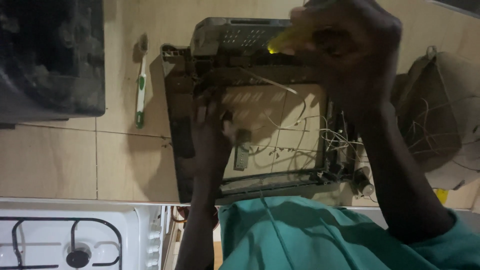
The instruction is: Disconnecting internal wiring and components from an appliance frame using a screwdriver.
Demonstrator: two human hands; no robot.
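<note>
Seen from the head camera, looking down on a tiled floor point(60, 160). Lying flat there: a gutted dark appliance frame point(175, 125), rectangular, open in the middle so the tiles show through, with a grey perforated housing point(240, 37) at its far end. Loose thin wires point(330, 135) tangled along its right side.

Left hand point(212, 132) resting on the left part of the frame, fingers bent down over the edge near a small grey bracket point(241, 155); whether that grip is pinching anything, cannot tell, since the hand is dark and blurred.

Right hand point(350, 45) raised above the far right corner of the frame, fingers pressed together around a yellow-handled tool point(282, 42). Yellow handle poking out to the left of the fist, just over the grey housing. Below it, a thin pale shaft point(270, 81) slanting across the opening; not clear whether it belongs to the tool.

Left of the frame, apart from both hands: 1 green and white toothbrush point(141, 85) lying along the tiles. Beyond it, a dark box-like object point(50, 55) at the upper left. A crumpled brown bag point(440, 110) at the right. A white gas cooker point(70, 235) at the lower left, and a teal sleeve point(300, 235) filling the bottom.
</note>
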